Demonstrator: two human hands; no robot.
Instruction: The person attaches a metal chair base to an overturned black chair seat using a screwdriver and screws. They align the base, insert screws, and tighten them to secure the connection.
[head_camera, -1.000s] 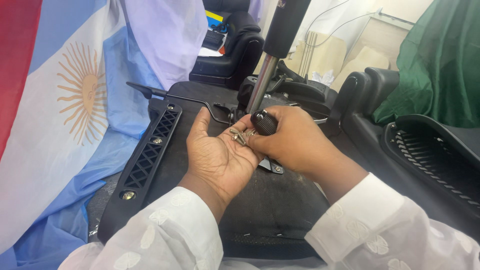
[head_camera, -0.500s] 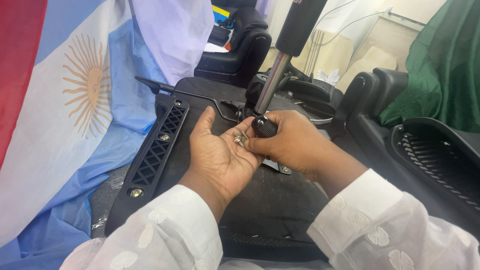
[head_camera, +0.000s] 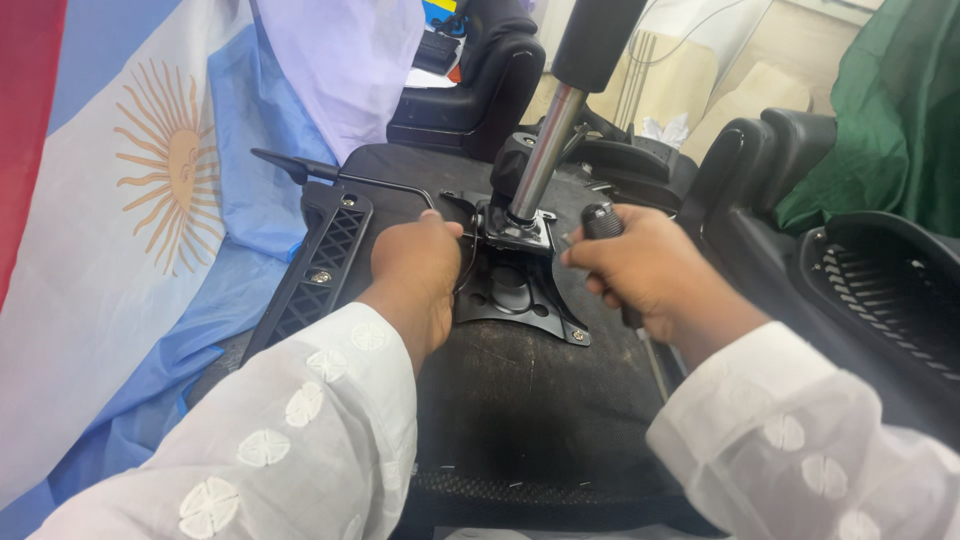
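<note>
Lying upside down across the middle of the view is a black chair seat (head_camera: 520, 400), its dusty underside facing up, and bolted to that underside is a black metal plate (head_camera: 515, 295) that serves as the landmark here. A silver post (head_camera: 540, 160) with a black sleeve rises at a tilt from the top end of the plate. The left hand (head_camera: 420, 275) rests against the left edge of the plate, fingers curled downward against the metal; whether it grips anything cannot be told. The right hand (head_camera: 650, 275) sits just right of the plate, clenched around a screwdriver (head_camera: 603, 222) whose ribbed black handle top sticks out above the fist, near the foot of the post. Left of the plate, a ribbed black plastic bracket (head_camera: 325, 265) is screwed to the seat, and a thin black lever (head_camera: 330, 175) runs from the plate toward the upper left. Farther left hangs a light blue and white flag with a yellow sun (head_camera: 170, 170). Right of the plate stand black armrests (head_camera: 760, 160), and beyond them green cloth (head_camera: 890, 110).
</note>
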